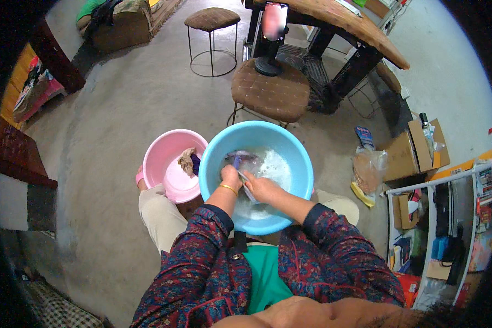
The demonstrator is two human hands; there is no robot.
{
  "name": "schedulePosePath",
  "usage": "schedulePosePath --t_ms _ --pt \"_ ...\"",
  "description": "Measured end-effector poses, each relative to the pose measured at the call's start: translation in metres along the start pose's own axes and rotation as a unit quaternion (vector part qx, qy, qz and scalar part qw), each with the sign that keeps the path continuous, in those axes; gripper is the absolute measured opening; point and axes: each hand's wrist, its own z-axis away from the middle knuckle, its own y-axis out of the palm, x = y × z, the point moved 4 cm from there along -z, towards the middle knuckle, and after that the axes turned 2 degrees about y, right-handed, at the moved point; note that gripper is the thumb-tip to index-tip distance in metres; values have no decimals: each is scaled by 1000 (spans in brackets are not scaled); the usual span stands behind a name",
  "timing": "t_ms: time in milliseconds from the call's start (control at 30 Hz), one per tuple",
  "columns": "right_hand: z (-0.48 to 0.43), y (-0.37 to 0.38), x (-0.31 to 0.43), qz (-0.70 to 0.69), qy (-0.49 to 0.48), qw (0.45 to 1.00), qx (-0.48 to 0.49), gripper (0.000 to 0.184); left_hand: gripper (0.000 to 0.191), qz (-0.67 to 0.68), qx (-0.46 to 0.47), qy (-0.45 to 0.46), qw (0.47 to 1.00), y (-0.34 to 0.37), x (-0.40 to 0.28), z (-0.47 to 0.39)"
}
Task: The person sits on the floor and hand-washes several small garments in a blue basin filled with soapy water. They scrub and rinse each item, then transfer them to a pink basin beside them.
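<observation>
A light blue plastic basin [303, 180] stands in front of me, holding cloudy water with white suds [275, 164]. Inside it, my left hand [230, 176], with a gold-coloured bangle at the wrist, is closed around a wet purple and pale cloth [237, 161]. My right hand [263, 188] grips a lighter stretch of what seems the same cloth, close beside the left. Part of the fabric lies in the water, and the fingers hide some of it. Touching the basin's left side is a pink basin [156, 164] with a beige cloth [186, 161] and a dark purple cloth [195, 164].
Beyond the basins, a padded stool [270, 96] bears a phone on a stand [268, 61]. Another stool [212, 19] and a wooden table [377, 45] are farther off. To the right are a plastic bag [369, 168], a cardboard box [399, 156] and a white shelf rack [430, 221].
</observation>
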Motion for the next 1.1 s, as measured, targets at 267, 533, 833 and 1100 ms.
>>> schedulePosePath --t_ms 267,533,833,1100 --pt "-25 -9 3 -35 29 997 -57 49 26 83 -33 -18 996 -1 6 -1" --pt "-25 -6 8 -30 53 998 -17 40 25 30 -1 -14 999 -6 10 -21" --pt "-3 4 -4 -39 -15 999 28 48 32 81 26 -15 996 4 7 -10" --pt "-41 -1 18 -48 17 997 -54 38 35 81 5 -19 997 9 -10 16"
